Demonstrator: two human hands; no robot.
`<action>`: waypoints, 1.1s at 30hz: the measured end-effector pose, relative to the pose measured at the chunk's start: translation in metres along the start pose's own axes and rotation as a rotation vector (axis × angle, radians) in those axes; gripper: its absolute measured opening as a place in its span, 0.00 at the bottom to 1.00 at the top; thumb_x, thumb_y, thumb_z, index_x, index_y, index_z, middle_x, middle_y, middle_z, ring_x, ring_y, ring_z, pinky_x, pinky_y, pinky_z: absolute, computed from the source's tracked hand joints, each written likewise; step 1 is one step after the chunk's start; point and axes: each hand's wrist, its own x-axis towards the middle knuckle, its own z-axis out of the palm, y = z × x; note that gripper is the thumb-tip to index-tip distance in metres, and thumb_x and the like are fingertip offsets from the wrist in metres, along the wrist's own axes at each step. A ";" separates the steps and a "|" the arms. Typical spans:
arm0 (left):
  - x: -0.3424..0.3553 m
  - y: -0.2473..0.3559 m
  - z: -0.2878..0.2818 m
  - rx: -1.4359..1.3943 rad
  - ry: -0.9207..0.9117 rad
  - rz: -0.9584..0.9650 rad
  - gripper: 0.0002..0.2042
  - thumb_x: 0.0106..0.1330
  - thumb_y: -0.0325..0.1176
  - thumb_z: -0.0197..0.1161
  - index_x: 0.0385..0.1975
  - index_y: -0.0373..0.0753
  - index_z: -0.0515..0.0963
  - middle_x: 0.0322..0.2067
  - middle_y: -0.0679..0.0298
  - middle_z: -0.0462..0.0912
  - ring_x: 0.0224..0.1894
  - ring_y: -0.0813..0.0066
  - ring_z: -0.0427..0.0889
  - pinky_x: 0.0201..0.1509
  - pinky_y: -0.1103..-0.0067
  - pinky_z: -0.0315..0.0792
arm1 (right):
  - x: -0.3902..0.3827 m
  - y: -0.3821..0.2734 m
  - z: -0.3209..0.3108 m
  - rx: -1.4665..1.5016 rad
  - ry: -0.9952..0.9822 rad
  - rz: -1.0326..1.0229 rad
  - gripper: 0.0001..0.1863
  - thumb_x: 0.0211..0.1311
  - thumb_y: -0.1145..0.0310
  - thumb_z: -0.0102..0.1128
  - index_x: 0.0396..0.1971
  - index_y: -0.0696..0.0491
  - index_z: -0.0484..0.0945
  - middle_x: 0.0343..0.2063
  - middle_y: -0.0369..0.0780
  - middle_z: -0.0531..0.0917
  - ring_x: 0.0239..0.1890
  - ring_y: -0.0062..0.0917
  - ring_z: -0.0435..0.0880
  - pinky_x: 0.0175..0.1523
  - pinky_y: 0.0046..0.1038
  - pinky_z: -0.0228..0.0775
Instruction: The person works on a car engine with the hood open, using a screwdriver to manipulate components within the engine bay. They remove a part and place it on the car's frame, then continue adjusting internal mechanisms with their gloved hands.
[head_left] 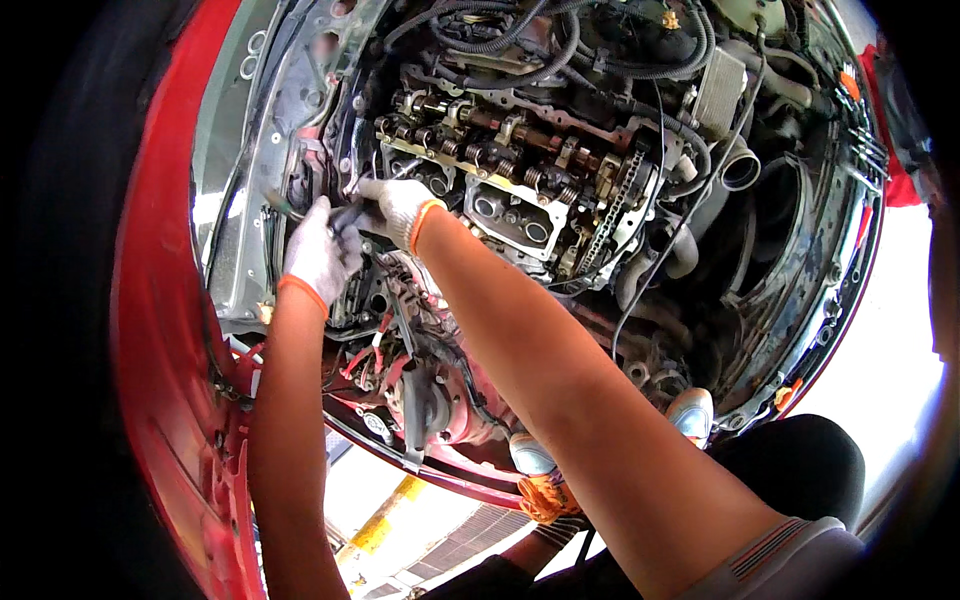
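Note:
Both my hands wear white knit gloves with orange cuffs and meet at the left side of an open engine bay. My left hand (322,252) is closed around a dark slim piece (345,215), whose kind I cannot make out. A thin greenish stick-like end (282,206) shows beside its fingers. My right hand (402,207) is closed just to the right, its fingertips by the same dark piece; what they grip is hidden. To their right lies the uncovered cylinder head (500,150), with camshafts, springs and a timing chain (605,235).
Black hoses (520,45) cross the far side of the engine. A red fender (160,300) borders the left. Wiring and brackets (385,350) lie below my hands. Two grey-blue shoes (690,415) and an orange item (545,497) are nearer. Several metal tools (865,150) rest on the right edge.

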 end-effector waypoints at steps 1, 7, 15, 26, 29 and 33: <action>0.012 0.000 -0.014 -0.171 0.013 -0.109 0.19 0.72 0.55 0.52 0.36 0.45 0.76 0.19 0.71 0.76 0.16 0.80 0.73 0.20 0.80 0.68 | -0.005 0.005 0.006 0.095 -0.008 -0.002 0.09 0.63 0.63 0.63 0.32 0.54 0.81 0.31 0.36 0.83 0.30 0.25 0.82 0.40 0.28 0.80; -0.009 -0.003 0.018 0.462 0.100 0.320 0.18 0.74 0.51 0.50 0.42 0.43 0.79 0.28 0.65 0.78 0.21 0.72 0.77 0.27 0.68 0.74 | -0.008 -0.018 -0.002 -0.145 0.059 -0.032 0.08 0.64 0.61 0.64 0.34 0.50 0.82 0.30 0.34 0.83 0.32 0.23 0.82 0.40 0.29 0.79; -0.007 0.004 -0.008 1.444 0.145 1.256 0.21 0.72 0.50 0.50 0.52 0.41 0.77 0.35 0.49 0.80 0.42 0.46 0.79 0.50 0.64 0.73 | -0.018 -0.006 -0.003 -0.013 -0.016 -0.026 0.09 0.65 0.66 0.61 0.36 0.58 0.79 0.35 0.40 0.82 0.35 0.26 0.83 0.42 0.30 0.81; -0.003 -0.008 -0.001 1.412 0.169 1.256 0.15 0.71 0.41 0.58 0.48 0.37 0.78 0.37 0.54 0.82 0.40 0.53 0.82 0.46 0.68 0.74 | -0.027 -0.008 0.000 0.111 -0.011 0.026 0.09 0.66 0.65 0.61 0.32 0.55 0.80 0.30 0.38 0.83 0.30 0.27 0.83 0.40 0.30 0.82; 0.014 -0.019 -0.017 1.122 0.133 1.375 0.16 0.71 0.45 0.58 0.46 0.37 0.79 0.41 0.58 0.83 0.35 0.64 0.82 0.40 0.72 0.75 | -0.020 -0.006 0.012 -0.086 0.094 0.068 0.09 0.66 0.63 0.61 0.33 0.53 0.80 0.32 0.38 0.83 0.29 0.27 0.82 0.40 0.32 0.80; -0.003 -0.006 0.007 0.120 0.113 0.091 0.19 0.73 0.53 0.51 0.37 0.42 0.76 0.20 0.70 0.75 0.16 0.80 0.73 0.18 0.80 0.67 | -0.006 0.006 -0.001 0.190 -0.049 -0.036 0.09 0.66 0.65 0.60 0.35 0.57 0.79 0.31 0.40 0.82 0.36 0.27 0.82 0.40 0.29 0.80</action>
